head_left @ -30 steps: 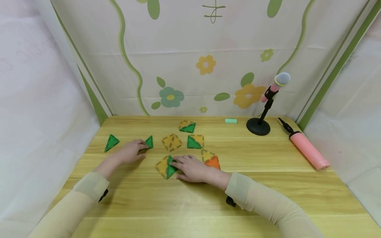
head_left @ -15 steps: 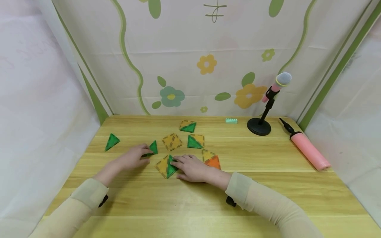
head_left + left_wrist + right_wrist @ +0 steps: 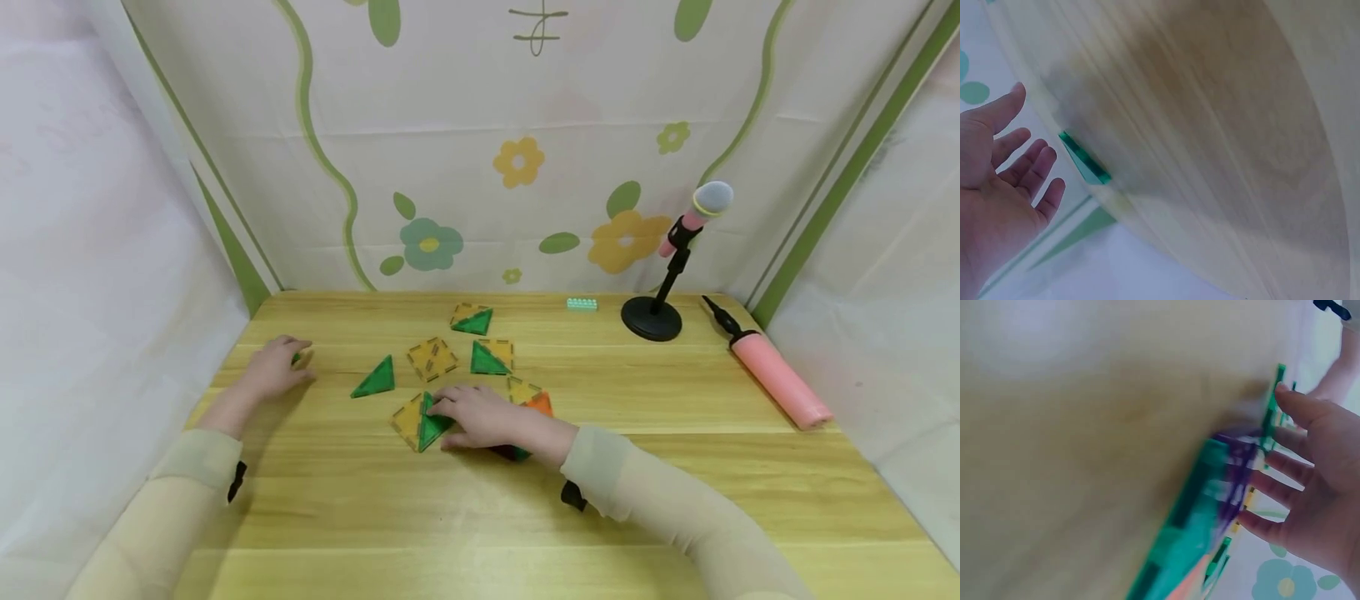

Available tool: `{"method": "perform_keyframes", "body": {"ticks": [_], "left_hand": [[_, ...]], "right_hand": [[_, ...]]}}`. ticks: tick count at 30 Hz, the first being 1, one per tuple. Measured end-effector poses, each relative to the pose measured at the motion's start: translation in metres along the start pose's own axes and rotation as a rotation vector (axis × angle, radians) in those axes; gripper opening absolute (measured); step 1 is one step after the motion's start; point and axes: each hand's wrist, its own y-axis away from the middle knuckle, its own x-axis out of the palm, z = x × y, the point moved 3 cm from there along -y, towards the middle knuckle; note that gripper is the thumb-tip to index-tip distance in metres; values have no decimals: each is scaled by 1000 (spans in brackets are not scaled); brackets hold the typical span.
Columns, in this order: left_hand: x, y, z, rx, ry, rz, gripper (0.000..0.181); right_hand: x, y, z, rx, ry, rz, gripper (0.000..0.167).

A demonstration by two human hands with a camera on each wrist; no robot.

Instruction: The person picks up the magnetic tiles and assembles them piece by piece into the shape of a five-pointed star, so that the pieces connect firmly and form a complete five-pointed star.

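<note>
Left hand (image 3: 274, 369), near the left edge of the worktop (image 3: 420, 517): fingers spread, holding nothing, beside a green tile (image 3: 1087, 161); a second green tile (image 3: 377, 379) lies between the hands. Right hand (image 3: 480, 415), mid-worktop: fingers parted and slightly bent over a green-and-yellow pair (image 3: 418, 423), contact uncertain. A microphone (image 3: 696, 218) stands near the far right corner.

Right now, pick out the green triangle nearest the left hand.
It is the leftmost green triangle, mostly hidden behind the left hand in the head view; the next, a loose triangle, and all the rest lie farther right.
</note>
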Motion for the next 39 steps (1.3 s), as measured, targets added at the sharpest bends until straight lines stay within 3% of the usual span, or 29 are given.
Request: {"method": "perform_keyframes", "body": {"ticks": [9, 16, 29, 39], "left_hand": [[3, -1, 29, -111, -49, 37, 71], [4, -3, 33, -141, -71, 47, 73], [1, 1, 30, -96, -82, 68, 68], [6, -2, 26, 23, -24, -16, 43]], "right_hand": [[-17, -30, 6, -7, -22, -21, 64], [-10, -57, 8, -4, -42, 46, 79], [0, -72, 1, -10, -50, 170, 86], [1, -73, -1, -26, -47, 161, 85]]}}
